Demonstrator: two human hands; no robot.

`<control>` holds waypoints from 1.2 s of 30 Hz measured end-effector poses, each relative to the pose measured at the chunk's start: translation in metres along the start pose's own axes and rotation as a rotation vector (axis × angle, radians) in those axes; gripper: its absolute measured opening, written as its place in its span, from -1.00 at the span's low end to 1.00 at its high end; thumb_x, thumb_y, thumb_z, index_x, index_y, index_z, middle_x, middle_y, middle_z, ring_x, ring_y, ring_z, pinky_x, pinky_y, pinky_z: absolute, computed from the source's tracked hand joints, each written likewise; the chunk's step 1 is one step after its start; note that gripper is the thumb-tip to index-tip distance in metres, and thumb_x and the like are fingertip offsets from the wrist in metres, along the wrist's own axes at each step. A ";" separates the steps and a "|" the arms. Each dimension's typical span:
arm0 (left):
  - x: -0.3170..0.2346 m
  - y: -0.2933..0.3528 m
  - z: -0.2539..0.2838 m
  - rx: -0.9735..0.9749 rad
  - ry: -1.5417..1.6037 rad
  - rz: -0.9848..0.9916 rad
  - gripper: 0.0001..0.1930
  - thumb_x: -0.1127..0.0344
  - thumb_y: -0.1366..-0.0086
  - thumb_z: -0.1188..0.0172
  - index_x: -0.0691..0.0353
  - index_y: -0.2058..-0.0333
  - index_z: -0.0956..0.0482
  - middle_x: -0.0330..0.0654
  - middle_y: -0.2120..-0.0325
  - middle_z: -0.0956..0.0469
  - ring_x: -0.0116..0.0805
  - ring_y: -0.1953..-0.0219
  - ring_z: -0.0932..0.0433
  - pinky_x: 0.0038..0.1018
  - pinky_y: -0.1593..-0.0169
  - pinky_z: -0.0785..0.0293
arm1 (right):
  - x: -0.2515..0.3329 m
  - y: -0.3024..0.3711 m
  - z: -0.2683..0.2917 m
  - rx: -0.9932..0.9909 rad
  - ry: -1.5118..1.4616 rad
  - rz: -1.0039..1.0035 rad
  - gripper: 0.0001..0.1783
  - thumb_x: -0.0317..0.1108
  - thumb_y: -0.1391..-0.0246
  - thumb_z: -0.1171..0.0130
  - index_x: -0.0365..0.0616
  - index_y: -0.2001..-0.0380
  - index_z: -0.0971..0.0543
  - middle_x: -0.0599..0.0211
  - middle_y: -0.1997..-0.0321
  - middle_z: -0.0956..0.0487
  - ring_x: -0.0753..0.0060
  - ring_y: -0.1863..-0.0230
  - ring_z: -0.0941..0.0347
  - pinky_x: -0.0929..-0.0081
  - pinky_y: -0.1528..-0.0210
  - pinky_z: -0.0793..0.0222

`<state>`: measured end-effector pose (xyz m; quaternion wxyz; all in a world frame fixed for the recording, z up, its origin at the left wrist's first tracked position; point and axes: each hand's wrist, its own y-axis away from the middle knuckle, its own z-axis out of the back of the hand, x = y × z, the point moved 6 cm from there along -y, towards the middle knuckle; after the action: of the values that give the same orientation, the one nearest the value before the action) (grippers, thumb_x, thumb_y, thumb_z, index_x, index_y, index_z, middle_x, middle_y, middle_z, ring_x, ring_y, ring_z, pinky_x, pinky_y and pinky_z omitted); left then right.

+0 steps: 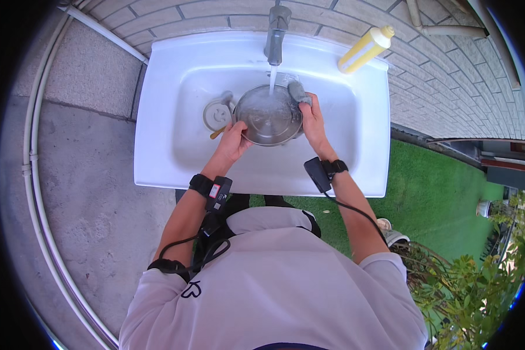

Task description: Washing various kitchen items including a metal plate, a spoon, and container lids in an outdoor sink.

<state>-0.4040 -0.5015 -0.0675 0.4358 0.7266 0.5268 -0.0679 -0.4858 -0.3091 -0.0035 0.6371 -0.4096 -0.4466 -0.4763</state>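
A shallow round metal bowl [268,125] is held up in the white sink [186,149], under a stream of running water that splashes inside it. My left hand [234,143] grips its near left rim, thumb on top and fingers underneath. At the right rim, my right hand [313,119] is closed on a grey scrubbing pad [298,92], which touches the bowl's edge; the fingers behind it are partly hidden. Left of the bowl, a small white round dish or lid [216,115] lies in the sink. A brownish handle tip [217,133] shows beside my left hand.
The grey metal tap [277,38] rises at the sink's back edge. A yellow squeeze bottle [364,51] stands on the back right ledge. Behind is a brick wall [216,14]. White pipes [32,157] run along the left; leafy plants [466,280] are at the lower right.
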 end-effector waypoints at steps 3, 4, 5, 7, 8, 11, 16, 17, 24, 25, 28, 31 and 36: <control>0.003 0.003 -0.026 -0.087 0.154 0.072 -0.75 0.47 -0.17 0.22 0.35 0.17 -0.28 -0.08 0.32 -0.41 -0.37 0.32 -0.46 -0.44 0.33 -0.50 | -0.002 0.013 -0.013 -0.138 -0.625 -0.205 -0.65 -0.26 -0.11 0.18 -0.14 0.05 -0.21 0.32 0.08 -0.30 0.47 0.07 -0.21 0.56 0.02 -0.12; 0.002 0.007 -0.037 -0.109 0.248 0.091 -0.79 0.46 -0.20 0.25 0.39 0.25 -0.32 -0.10 0.39 -0.43 -0.39 0.38 -0.47 -0.46 0.32 -0.50 | 0.008 0.018 -0.023 -0.173 -0.795 -0.211 -0.60 -0.24 -0.12 0.18 -0.15 -0.01 -0.17 0.30 0.02 -0.27 0.47 0.01 -0.17 0.56 -0.04 -0.06; 0.003 0.005 -0.038 -0.112 0.250 0.086 -0.79 0.46 -0.20 0.25 0.39 0.25 -0.32 -0.10 0.39 -0.43 -0.39 0.38 -0.47 -0.46 0.32 -0.50 | 0.022 0.024 -0.038 -0.202 -0.965 -0.218 -0.54 -0.23 -0.12 0.17 -0.15 -0.06 -0.12 0.29 -0.04 -0.23 0.46 -0.06 -0.13 0.57 -0.09 -0.01; 0.007 -0.005 -0.033 -0.151 0.151 0.045 -0.76 0.47 -0.22 0.33 0.40 0.24 -0.32 -0.06 0.38 -0.43 -0.33 0.39 -0.47 -0.47 0.32 -0.51 | 0.042 0.042 -0.059 -0.199 -0.703 -0.259 -0.35 -0.13 -0.14 0.16 -0.19 -0.18 0.08 0.16 -0.14 -0.12 0.38 -0.11 -0.08 0.53 -0.13 0.02; 0.009 -0.007 -0.031 -0.152 0.149 0.047 -0.76 0.47 -0.22 0.33 0.40 0.24 -0.32 -0.06 0.38 -0.43 -0.33 0.39 -0.47 -0.47 0.32 -0.51 | 0.039 0.043 -0.063 -0.201 -0.704 -0.261 -0.35 -0.13 -0.14 0.16 -0.19 -0.18 0.08 0.16 -0.14 -0.12 0.38 -0.11 -0.08 0.53 -0.13 0.02; 0.012 -0.013 -0.013 -0.148 0.048 0.043 -0.73 0.51 -0.20 0.34 0.49 0.21 -0.30 0.03 0.33 -0.43 -0.24 0.37 -0.49 -0.55 0.41 -0.53 | 0.044 0.036 -0.070 -0.078 -0.566 -0.181 -0.26 -0.08 -0.12 0.13 -0.24 -0.19 0.16 0.16 -0.16 -0.09 0.38 -0.14 -0.02 0.55 -0.16 0.10; 0.045 -0.002 -0.010 -0.073 0.122 0.496 -0.77 0.51 -0.19 0.29 0.48 0.27 -0.31 0.05 0.45 -0.42 -0.35 0.55 -0.44 -0.65 0.59 -0.43 | 0.013 -0.014 -0.051 -0.100 -0.808 -0.223 -0.40 0.05 -0.10 0.16 -0.22 -0.02 -0.20 0.26 0.02 -0.29 0.46 0.00 -0.19 0.57 -0.05 -0.08; 0.044 0.004 -0.016 -0.055 0.111 0.534 -0.79 0.50 -0.18 0.26 0.50 0.28 -0.31 0.03 0.51 -0.42 -0.40 0.60 -0.39 -0.65 0.64 -0.38 | 0.005 -0.018 -0.058 0.067 -0.979 -0.332 -0.42 0.09 -0.09 0.18 -0.18 0.03 -0.25 0.31 0.09 -0.34 0.48 0.07 -0.25 0.56 0.00 -0.14; 0.003 0.003 -0.036 -0.073 -0.329 0.184 -0.80 0.47 -0.17 0.23 0.48 0.34 -0.34 0.01 0.57 -0.44 -0.31 0.64 -0.47 -0.60 0.72 -0.29 | -0.019 0.016 -0.087 0.133 -1.222 -0.431 -0.46 0.08 -0.07 0.19 -0.12 0.05 -0.30 0.33 0.09 -0.40 0.39 0.08 -0.33 0.39 0.00 -0.23; -0.006 0.003 -0.033 -0.190 -0.549 0.123 -0.80 0.44 -0.16 0.21 0.46 0.39 -0.36 0.02 0.59 -0.44 -0.29 0.63 -0.49 -0.57 0.73 -0.28 | -0.019 0.020 -0.090 0.220 -1.326 -0.491 -0.44 0.08 -0.07 0.19 -0.12 0.03 -0.28 0.30 0.07 -0.39 0.34 0.06 -0.32 0.36 -0.01 -0.21; -0.024 -0.003 -0.021 -0.415 -0.851 0.060 -0.79 0.39 -0.13 0.16 0.45 0.49 -0.38 0.05 0.64 -0.44 -0.19 0.61 -0.51 -0.45 0.69 -0.31 | 0.021 0.022 -0.082 0.382 -1.235 -0.549 -0.30 0.20 -0.03 0.28 -0.14 -0.06 -0.17 0.18 -0.08 -0.26 0.17 -0.11 -0.16 0.15 -0.04 -0.17; -0.038 -0.029 0.012 -0.605 -1.152 -0.280 -0.77 0.37 -0.11 0.13 0.45 0.56 -0.37 0.09 0.65 -0.44 -0.02 0.56 -0.49 -0.30 0.55 -0.37 | 0.036 0.032 -0.077 0.387 -1.453 -0.815 -0.30 0.16 -0.05 0.27 -0.22 -0.05 -0.16 0.10 -0.05 -0.28 0.11 -0.05 -0.24 0.12 -0.01 -0.19; -0.047 -0.026 -0.020 -0.577 -1.342 -0.663 -0.82 0.39 -0.08 0.11 0.42 0.52 -0.36 0.18 0.59 -0.43 0.16 0.43 -0.42 -0.18 0.33 -0.34 | 0.005 0.033 -0.050 0.235 -0.798 -0.684 -0.61 -0.35 -0.01 0.01 -0.37 0.11 -0.28 0.11 0.19 -0.43 0.25 0.22 -0.43 0.34 0.22 -0.37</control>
<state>-0.4532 -0.5191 -0.0441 0.7876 0.1952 0.3375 -0.4772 -0.4440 -0.3510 -0.0149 0.2679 -0.3161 -0.8122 -0.4107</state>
